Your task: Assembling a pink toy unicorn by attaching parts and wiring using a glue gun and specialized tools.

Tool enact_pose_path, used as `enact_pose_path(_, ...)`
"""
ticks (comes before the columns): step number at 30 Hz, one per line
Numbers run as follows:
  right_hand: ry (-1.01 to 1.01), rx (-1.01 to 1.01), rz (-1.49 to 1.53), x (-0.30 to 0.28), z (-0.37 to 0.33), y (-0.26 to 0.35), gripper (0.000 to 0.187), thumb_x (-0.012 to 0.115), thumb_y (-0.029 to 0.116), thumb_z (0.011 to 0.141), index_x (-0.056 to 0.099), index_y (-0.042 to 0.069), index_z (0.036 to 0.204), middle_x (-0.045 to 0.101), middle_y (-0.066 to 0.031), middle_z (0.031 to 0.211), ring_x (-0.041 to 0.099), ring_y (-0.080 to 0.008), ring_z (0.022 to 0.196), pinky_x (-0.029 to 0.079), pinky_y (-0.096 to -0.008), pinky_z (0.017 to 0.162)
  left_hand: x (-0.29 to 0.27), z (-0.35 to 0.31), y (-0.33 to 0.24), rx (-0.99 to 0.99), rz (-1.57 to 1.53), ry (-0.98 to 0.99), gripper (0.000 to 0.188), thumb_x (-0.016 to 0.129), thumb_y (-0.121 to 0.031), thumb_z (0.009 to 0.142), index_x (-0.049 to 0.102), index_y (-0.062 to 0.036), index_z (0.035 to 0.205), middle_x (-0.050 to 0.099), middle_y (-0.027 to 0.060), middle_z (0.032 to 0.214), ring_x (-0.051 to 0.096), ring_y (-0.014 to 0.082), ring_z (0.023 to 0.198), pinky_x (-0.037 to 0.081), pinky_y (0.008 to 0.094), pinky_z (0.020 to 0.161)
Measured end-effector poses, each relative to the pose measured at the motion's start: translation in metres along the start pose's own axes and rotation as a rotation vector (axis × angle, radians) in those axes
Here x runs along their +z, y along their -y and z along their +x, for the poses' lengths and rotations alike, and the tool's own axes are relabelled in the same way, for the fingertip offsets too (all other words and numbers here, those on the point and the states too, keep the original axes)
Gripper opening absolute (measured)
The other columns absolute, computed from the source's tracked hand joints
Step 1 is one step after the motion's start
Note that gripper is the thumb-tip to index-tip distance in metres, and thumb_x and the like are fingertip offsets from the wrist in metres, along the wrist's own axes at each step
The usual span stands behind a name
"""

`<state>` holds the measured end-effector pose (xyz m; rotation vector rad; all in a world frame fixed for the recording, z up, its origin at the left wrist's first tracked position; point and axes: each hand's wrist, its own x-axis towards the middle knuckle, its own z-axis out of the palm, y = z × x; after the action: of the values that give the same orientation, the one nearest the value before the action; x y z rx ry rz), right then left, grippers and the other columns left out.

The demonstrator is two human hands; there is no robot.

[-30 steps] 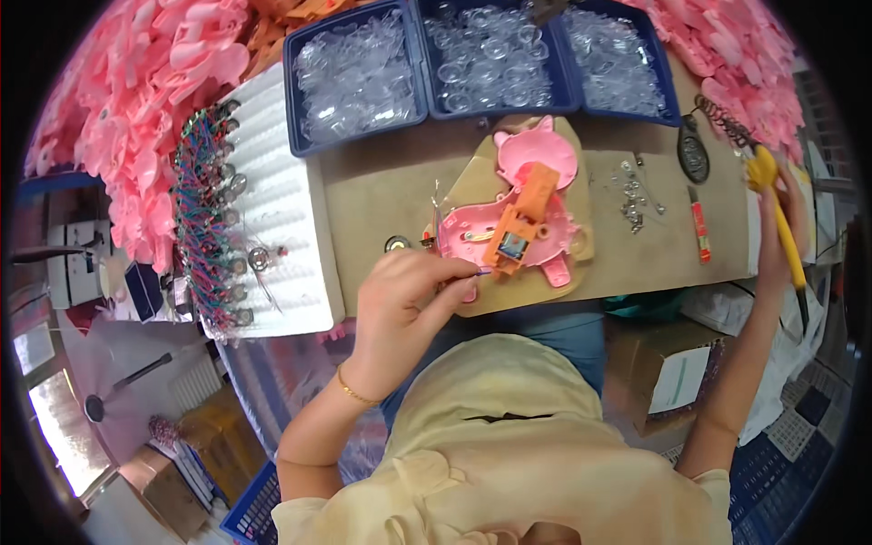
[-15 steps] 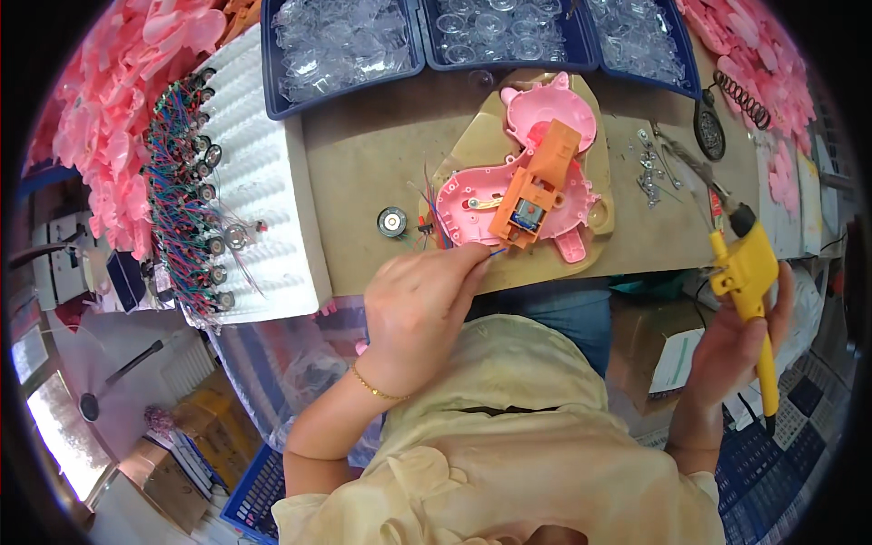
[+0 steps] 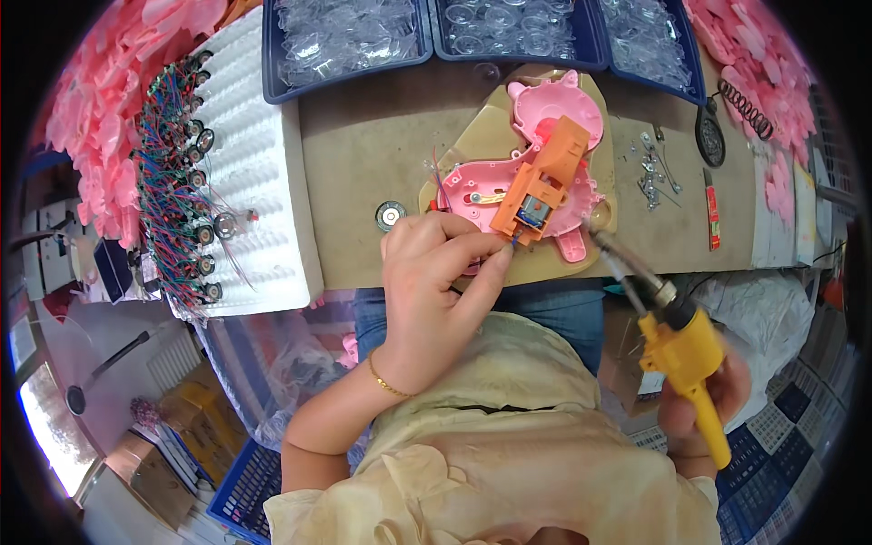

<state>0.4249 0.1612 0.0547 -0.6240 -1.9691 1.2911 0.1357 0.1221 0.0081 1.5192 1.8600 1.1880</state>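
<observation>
My left hand (image 3: 440, 286) is closed in a pinch on a thin wire (image 3: 515, 241) at the lower end of an orange plastic housing (image 3: 556, 159). A small motor (image 3: 534, 213) shows inside that housing, which sits in a pink animal-shaped shell half (image 3: 472, 182). The shell lies on a tan fixture board (image 3: 468, 136). In my right hand (image 3: 731, 386) is a yellow soldering gun (image 3: 681, 352), its tip pointing up and left, just right of the shell and apart from it. A small round speaker (image 3: 391, 216) lies left of my left hand; its wires are partly hidden.
Blue bins (image 3: 350, 86) of clear plastic parts line the back. White foam (image 3: 263, 182) at left carries several wired speakers (image 3: 195, 179). Pink parts (image 3: 100, 154) are heaped on both sides. Small metal pieces (image 3: 652, 173), a red tool (image 3: 712, 211) and a coiled stand (image 3: 745, 109) lie right.
The soldering gun has swung left, its tip nearing the shell. My left hand has shifted slightly right, closer to the motor, still pinching the wire.
</observation>
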Motion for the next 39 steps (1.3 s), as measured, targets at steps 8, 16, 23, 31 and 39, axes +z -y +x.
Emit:
enact_pose_path(8,0.304,-0.007,-0.157,0.012,0.014,-0.001,0.064,0.072,0.012,0.076,0.038,0.001,0.129,0.059,-0.0265,0.101,0.061,-0.0295,0.061,0.049,-0.0334,0.051,0.003,0.002,0.001,0.033,0.022,-0.036,0.005,0.067,-0.007,0.072,0.067,-0.0055,0.078,0.055,0.0029,0.073,0.047,0.0179,0.071,0.034,0.0301,0.068)
enact_pose_path(16,0.414,0.313,-0.051,0.013,0.026,0.002,0.05,0.074,0.011,0.073,0.048,-0.001,0.113,0.059,-0.0242,0.097,0.062,-0.0306,0.062,0.048,-0.0339,0.047,0.003,0.001,0.001,0.006,0.038,-0.022,0.005,0.067,-0.011,0.073,0.064,-0.0083,0.075,0.055,0.0012,0.076,0.049,0.0208,0.078,0.034,0.0346,0.073)
enact_pose_path(23,0.368,0.021,-0.244,0.021,0.029,-0.005,0.053,0.072,0.008,0.07,0.05,-0.006,0.116,0.063,-0.0177,0.08,0.062,-0.0295,0.062,0.047,-0.0334,0.049,0.003,0.0,0.0,-0.002,0.045,-0.018,0.005,0.067,-0.012,0.073,0.064,-0.0084,0.075,0.055,0.0015,0.076,0.049,0.0211,0.078,0.034,0.0349,0.074)
enact_pose_path(31,0.516,0.577,0.041,0.011,0.047,0.004,0.052,0.064,0.011,0.067,0.052,-0.007,0.114,0.062,-0.0126,0.071,0.061,-0.03,0.062,0.047,-0.0333,0.054,0.002,0.004,-0.002,-0.009,0.059,-0.007,0.003,0.066,-0.009,0.072,0.064,-0.0073,0.074,0.054,0.004,0.075,0.046,0.0208,0.073,0.033,0.0327,0.071)
enact_pose_path(39,0.218,-0.31,-0.36,0.014,0.037,-0.005,0.061,0.077,0.014,0.069,0.043,0.003,0.119,0.058,-0.0257,0.1,0.062,-0.031,0.067,0.048,-0.0331,0.05,0.0,0.004,-0.005,-0.027,0.063,0.002,0.004,0.066,-0.01,0.072,0.064,-0.0077,0.074,0.054,0.0042,0.075,0.046,0.0214,0.074,0.033,0.0332,0.072)
